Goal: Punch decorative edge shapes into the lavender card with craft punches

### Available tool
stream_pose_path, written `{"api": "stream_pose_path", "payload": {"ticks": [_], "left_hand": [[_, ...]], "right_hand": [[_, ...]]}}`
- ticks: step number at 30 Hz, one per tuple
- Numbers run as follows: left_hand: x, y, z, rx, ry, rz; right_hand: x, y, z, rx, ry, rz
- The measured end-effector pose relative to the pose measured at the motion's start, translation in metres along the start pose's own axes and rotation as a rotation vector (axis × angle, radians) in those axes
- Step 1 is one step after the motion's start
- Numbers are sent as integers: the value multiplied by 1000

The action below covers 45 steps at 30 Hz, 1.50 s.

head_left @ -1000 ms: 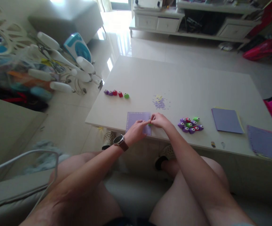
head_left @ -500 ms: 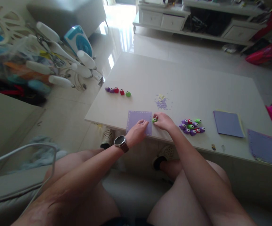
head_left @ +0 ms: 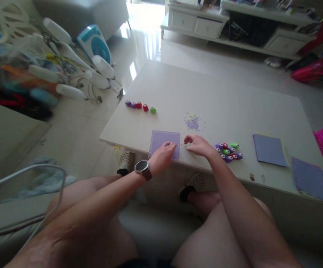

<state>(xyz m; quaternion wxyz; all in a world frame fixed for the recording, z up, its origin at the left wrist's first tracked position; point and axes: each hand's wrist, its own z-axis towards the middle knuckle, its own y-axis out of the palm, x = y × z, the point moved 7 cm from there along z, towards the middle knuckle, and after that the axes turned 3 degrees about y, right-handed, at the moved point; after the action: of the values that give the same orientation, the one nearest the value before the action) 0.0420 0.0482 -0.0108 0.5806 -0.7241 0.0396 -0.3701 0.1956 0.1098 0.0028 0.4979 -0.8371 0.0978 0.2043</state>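
A purple paper sheet with small punched holes along its left, top and right edges lies at the table's front edge. My left hand rests on its lower right part, fingers stretched out and lying on the paper. Just off the sheet's right edge, my right hand is curled over a green craft punch; most of the punch is hidden under the fingers. Further right sits a cluster of purple, red and green craft punches. A row of several more punches stands at the back left.
Purple and yellow paper bits lie heaped behind the sheet on the white table. A stack of purple sheets and another pile with punched edges are at the right. Two small items lie near the front edge.
My right hand has drawn back slightly to the right from the sheet's edge, and the green craft punch is now more hidden beneath it. The left hand stays on the paper.
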Motion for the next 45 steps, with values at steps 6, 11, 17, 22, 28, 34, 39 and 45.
{"api": "stream_pose_path", "payload": {"ticks": [6, 11, 17, 22, 28, 34, 39, 45], "left_hand": [[1, -2, 0, -11, -10, 11], [1, -2, 0, 1, 0, 5], [1, -1, 0, -4, -1, 1], [2, -1, 0, -7, 2, 4], [1, -1, 0, -33, -18, -8], [-1, 0, 0, -28, -24, 7], [-2, 1, 0, -36, -27, -2], [-3, 3, 0, -31, -18, -29]], "right_hand": [[-9, 7, 2, -65, -36, 87], [4, 7, 5, -20, 51, 72], [25, -13, 5, 194, 156, -17], [25, -10, 4, 113, 155, -44], [15, -4, 1, -16, 101, -154], [21, -6, -2, -90, 149, -233], [47, -29, -14, -89, 331, -339], [68, -43, -30, -147, 501, -343]]}}
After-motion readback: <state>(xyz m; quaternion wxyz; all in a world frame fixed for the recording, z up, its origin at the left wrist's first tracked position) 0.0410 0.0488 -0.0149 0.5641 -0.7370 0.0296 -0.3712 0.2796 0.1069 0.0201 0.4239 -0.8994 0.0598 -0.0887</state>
